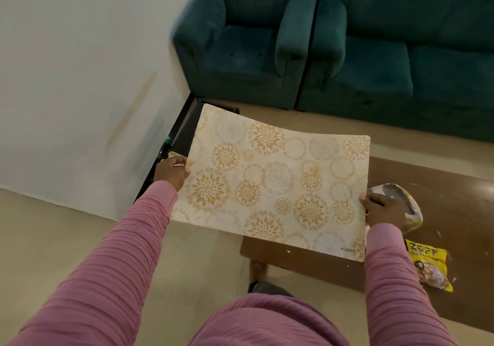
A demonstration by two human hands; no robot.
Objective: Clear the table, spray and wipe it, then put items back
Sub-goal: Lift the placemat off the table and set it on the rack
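Observation:
A cream placemat [275, 182] with orange and grey flower rings hangs in the air over the left end of the brown table [441, 212] and the floor. My left hand [172, 170] pinches its left edge, thumb on top. My right hand [381, 208] pinches its right edge. The mat sags a little in the middle. On the table to the right lie a clear glass dish [401, 198], partly behind my right hand, and a yellow snack packet [430, 264]. White crumbs dot the tabletop.
A dark green armchair [240, 43] and a matching sofa [409, 51] stand beyond the table. A white wall [80, 78] is at the left, with a black-framed object [184, 134] leaning at its base. My bare foot [258, 266] shows on the beige floor.

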